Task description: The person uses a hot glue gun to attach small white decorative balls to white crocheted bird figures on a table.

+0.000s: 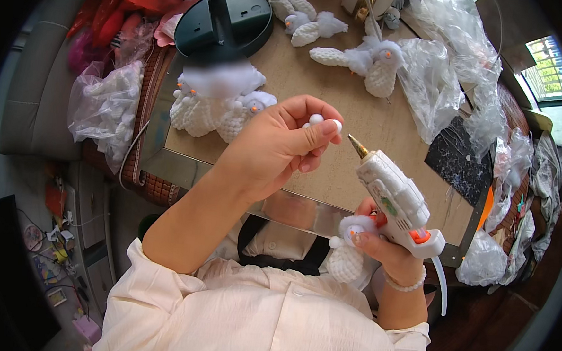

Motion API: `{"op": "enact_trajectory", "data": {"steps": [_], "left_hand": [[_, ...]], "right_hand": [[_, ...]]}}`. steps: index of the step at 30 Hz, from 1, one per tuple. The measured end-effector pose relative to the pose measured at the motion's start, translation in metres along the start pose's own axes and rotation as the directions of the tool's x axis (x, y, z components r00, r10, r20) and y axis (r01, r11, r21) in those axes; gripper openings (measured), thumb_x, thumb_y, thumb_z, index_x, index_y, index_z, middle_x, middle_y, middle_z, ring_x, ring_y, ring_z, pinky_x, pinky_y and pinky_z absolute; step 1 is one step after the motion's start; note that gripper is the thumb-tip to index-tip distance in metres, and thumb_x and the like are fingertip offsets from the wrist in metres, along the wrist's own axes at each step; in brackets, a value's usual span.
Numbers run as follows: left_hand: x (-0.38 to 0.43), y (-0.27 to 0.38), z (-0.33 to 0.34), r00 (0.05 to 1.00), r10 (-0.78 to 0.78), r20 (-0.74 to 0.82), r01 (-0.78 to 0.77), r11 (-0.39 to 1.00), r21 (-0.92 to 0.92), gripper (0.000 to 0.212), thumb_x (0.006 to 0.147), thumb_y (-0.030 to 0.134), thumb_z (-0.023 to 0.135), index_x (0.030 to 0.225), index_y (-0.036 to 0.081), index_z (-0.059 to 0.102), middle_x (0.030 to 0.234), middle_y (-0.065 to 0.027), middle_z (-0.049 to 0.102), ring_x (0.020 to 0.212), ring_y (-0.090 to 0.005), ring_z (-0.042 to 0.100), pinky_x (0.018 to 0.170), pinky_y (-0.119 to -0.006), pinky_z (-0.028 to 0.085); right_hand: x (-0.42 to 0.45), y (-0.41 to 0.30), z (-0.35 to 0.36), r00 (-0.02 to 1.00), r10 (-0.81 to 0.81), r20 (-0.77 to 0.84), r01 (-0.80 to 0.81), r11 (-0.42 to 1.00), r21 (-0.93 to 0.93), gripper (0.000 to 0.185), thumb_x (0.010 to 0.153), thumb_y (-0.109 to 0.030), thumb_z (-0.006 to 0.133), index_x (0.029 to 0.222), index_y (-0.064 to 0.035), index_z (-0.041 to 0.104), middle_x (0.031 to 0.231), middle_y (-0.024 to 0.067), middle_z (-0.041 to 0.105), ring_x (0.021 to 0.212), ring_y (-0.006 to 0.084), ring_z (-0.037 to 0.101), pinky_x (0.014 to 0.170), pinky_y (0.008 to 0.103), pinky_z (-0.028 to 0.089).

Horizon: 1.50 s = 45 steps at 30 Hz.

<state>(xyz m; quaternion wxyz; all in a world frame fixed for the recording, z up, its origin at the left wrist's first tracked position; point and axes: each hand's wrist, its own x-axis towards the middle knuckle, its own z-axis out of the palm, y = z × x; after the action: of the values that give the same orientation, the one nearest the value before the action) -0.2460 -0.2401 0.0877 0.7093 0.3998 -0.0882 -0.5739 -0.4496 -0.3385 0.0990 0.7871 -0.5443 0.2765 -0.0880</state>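
Note:
Between thumb and fingers, my left hand [283,142] pinches small white pom-poms [316,120] above the table. My right hand [387,254] holds a white hot glue gun [393,192] and, against its grip, a crocheted snowman doll [348,252]. That doll has fluffy white trim around its head, an orange nose and a small white ball at its side. The glue gun's metal nozzle [358,146] points up and left, just right of the pom-poms and apart from them. A clear glue stick [440,286] sticks out of the gun's rear.
Several similar dolls lie in a group [208,108] beside a dark round fan base [223,22]. More dolls [384,66] lie toward the back. Crumpled clear plastic bags [436,88] and a dark glue-streaked board [463,162] are at right. A bag of white pieces [107,102] hangs at left.

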Motion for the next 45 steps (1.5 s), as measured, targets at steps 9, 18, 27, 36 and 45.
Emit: {"op": "enact_trajectory", "data": {"steps": [9, 18, 27, 36, 45], "left_hand": [[0.000, 0.003, 0.003, 0.998, -0.056, -0.015, 0.056, 0.998, -0.040, 0.017, 0.088, 0.008, 0.057, 0.102, 0.000, 0.058, 0.075, -0.0015, 0.054, 0.061, -0.0065, 0.045, 0.047, -0.018, 0.036], [-0.001, 0.001, -0.002, 0.997, -0.052, 0.055, 0.057, 0.992, -0.111, 0.013, 0.088, 0.008, 0.056, 0.099, 0.001, 0.057, 0.075, -0.0032, 0.054, 0.061, -0.0063, 0.043, 0.046, -0.018, 0.035], [-0.031, -0.007, 0.034, 0.994, -0.082, -0.071, 0.092, 0.983, 0.156, 0.012, 0.085, 0.002, 0.058, 0.097, 0.001, 0.058, 0.078, 0.0001, 0.055, 0.059, -0.0025, 0.043, 0.047, -0.017, 0.034], [-0.027, -0.038, 0.046, 0.970, 0.231, 0.076, -0.228, 0.759, 0.610, 0.014, 0.084, -0.001, 0.059, 0.098, 0.000, 0.060, 0.090, -0.0013, 0.056, 0.074, -0.0047, 0.048, 0.064, -0.017, 0.039], [-0.027, -0.047, 0.048, 0.909, 0.399, 0.120, -0.353, 0.585, 0.730, 0.013, 0.079, -0.004, 0.061, 0.090, 0.002, 0.060, 0.090, -0.0033, 0.056, 0.075, -0.0081, 0.049, 0.062, -0.019, 0.039]], "right_hand": [[0.001, 0.008, -0.005, 1.000, -0.007, 0.011, 0.007, 1.000, -0.014, 0.049, 0.064, 0.001, 0.075, 0.108, -0.0005, 0.053, 0.088, 0.0026, 0.058, 0.077, 0.0095, 0.056, 0.068, 0.0235, 0.046], [0.004, -0.003, 0.001, 0.995, 0.065, -0.069, -0.070, 0.995, -0.068, 0.041, 0.066, -0.001, 0.074, 0.101, -0.0015, 0.054, 0.083, 0.0022, 0.058, 0.071, 0.0090, 0.055, 0.064, 0.0221, 0.045], [0.021, -0.008, 0.017, 0.838, -0.255, -0.482, 0.207, 0.967, -0.151, 0.027, 0.081, -0.020, 0.063, 0.100, -0.0017, 0.054, 0.085, 0.0033, 0.055, 0.074, 0.0089, 0.052, 0.064, 0.0204, 0.042], [0.018, -0.006, 0.009, 0.843, -0.279, -0.460, 0.283, 0.957, -0.062, 0.033, 0.077, -0.006, 0.058, 0.108, 0.0000, 0.047, 0.101, 0.0101, 0.055, 0.090, 0.0163, 0.053, 0.083, 0.0295, 0.042], [0.018, -0.001, 0.009, 0.842, -0.244, -0.481, 0.246, 0.967, -0.060, 0.034, 0.076, 0.000, 0.065, 0.105, -0.0029, 0.047, 0.098, 0.0061, 0.053, 0.087, 0.0132, 0.052, 0.078, 0.0267, 0.043]]}}
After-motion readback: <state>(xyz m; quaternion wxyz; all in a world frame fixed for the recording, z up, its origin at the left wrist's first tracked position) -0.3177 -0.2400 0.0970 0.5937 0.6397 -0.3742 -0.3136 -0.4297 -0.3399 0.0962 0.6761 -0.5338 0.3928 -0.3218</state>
